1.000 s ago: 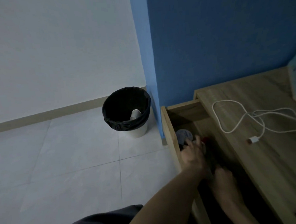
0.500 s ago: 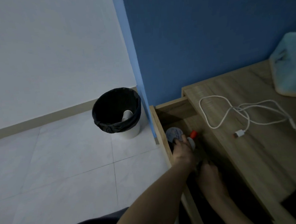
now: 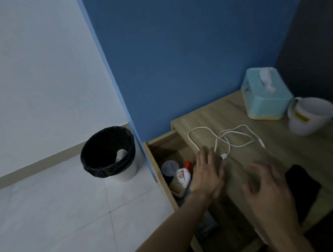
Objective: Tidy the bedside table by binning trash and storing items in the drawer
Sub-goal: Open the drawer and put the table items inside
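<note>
Nearest me, the right grip (image 3: pixel 267 188) is hovering over the worktop (image 3: pixel 299 147). It is blurred, with its fingers loosely spread and holding nothing, and a dark flat object (image 3: pixel 301 183) is lying just to its right. A little further on, the left grip (image 3: pixel 207 174) is hovering with straight, spread fingers, also empty. It is sitting over the edge between the worktop and the open drawer (image 3: pixel 156 169), where a bottle (image 3: pixel 180 178) and a round lid (image 3: pixel 170 167) are lying. The white cable (image 3: pixel 222 137) is lying just beyond those fingertips, and I cannot tell whether they are touching it. Its plug (image 3: pixel 224 156) is sitting slightly right of them, and its loops are running off to the far right. I am judging the left grip the nearer one for gathering it, with the drawer just to its left.
</note>
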A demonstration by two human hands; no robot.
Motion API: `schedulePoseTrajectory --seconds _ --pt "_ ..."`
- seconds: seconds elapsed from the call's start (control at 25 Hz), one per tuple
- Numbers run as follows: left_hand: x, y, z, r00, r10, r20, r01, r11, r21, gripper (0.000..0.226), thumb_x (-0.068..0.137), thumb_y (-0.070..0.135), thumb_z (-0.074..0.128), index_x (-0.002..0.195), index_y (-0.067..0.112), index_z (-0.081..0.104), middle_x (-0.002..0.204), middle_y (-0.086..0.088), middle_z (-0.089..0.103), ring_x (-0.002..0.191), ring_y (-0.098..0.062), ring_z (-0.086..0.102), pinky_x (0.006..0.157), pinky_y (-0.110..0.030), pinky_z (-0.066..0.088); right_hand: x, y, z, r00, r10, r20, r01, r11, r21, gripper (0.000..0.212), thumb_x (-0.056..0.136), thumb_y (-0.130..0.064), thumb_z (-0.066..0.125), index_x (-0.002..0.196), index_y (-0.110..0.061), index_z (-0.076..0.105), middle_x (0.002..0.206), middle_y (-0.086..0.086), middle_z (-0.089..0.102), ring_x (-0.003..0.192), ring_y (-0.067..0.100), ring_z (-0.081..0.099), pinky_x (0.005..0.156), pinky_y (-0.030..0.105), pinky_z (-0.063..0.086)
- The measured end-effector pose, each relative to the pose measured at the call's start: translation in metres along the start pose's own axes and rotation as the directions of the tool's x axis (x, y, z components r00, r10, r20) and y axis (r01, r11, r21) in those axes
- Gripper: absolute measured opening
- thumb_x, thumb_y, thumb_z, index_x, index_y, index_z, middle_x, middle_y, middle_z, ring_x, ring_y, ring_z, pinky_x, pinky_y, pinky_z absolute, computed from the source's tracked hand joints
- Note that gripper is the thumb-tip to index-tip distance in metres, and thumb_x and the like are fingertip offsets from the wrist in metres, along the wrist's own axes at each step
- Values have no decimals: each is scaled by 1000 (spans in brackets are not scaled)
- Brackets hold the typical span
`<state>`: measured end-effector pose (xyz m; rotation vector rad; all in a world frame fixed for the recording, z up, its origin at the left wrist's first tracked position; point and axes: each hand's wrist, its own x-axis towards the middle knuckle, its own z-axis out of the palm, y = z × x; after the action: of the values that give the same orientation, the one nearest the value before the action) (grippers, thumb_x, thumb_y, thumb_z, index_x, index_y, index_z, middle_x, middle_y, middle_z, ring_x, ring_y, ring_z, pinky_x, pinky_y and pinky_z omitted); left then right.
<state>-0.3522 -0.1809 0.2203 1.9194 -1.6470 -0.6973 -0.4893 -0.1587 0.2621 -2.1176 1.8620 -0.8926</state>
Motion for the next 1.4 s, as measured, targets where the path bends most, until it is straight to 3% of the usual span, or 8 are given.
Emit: schedulePoseTrajectory --seconds 0.08,0.2,0.36,0.6,0.8,0.96,1.12,1.4 --pt "-1 9 15 995 -21 96 9 992 122 79 90 64 23 150 17 3 161 -7 -7 147 -25 -11 120 -48 6 -1 29 -17 985 170 40 -161 972 -169 57 63 -20 79 112 -2 57 120 27 55 111 45 50 89 56 43" --pt "6 21 30 989 -73 129 45 978 205 78 93 54 33 150 18 -5 159 -6 -16 146 -26 -18 116 -55 0 -7 49 -26 838 480 258 -422 871 -252 85 72 -57 62 141 -23 24 152 16 20 139 36 18 107 61 21" --pt "9 18 28 988 -25 153 -9 976 219 76 94 51 35 150 22 -6 160 -1 -16 146 -22 -17 116 -55 3 1 47 -24 832 485 270 -474 874 -108 97 73 -55 64 146 -28 6 156 14 6 139 37 17 108 54 30" --pt "-11 -44 -11 995 -100 -16 101 966 239 72 95 50 33 150 23 -6 156 3 -22 144 -19 -21 116 -46 -8 -13 19 -8 880 334 336 -316 942 -110 85 74 -29 69 142 -33 17 149 10 20 126 34 37 98 48 41" --pt "-37 -93 -39 978 -205 -30 195 866 461 73 94 27 42 150 12 -2 151 -1 -29 143 -23 -25 117 -56 -7 -43 -23 28 921 -5 388 -82 975 207 80 60 0 77 132 -21 47 140 11 36 118 34 48 92 41 44" --pt "-46 -112 -30 983 -172 -67 184 883 431 86 88 28 56 150 14 -3 149 1 -35 138 -19 -35 114 -48 -16 -58 -42 59 894 -225 388 145 964 223 83 52 -4 81 127 -21 50 137 7 44 113 33 54 85 43 50" --pt "-49 -121 -32 984 -158 -86 180 886 428 75 93 28 46 150 14 -1 149 3 -33 138 -18 -34 114 -45 -15 -64 -40 88 873 -138 468 127 990 55 79 60 -11 78 132 -17 47 139 14 43 115 36 52 85 45 48" --pt "-49 -123 -32 985 -138 -106 168 910 378 71 94 29 41 150 13 0 151 4 -30 137 -16 -33 113 -43 -14 -79 -35 113 698 34 715 72 991 -116 75 88 -25 49 147 -23 2 154 13 4 136 25 28 109 34 32"
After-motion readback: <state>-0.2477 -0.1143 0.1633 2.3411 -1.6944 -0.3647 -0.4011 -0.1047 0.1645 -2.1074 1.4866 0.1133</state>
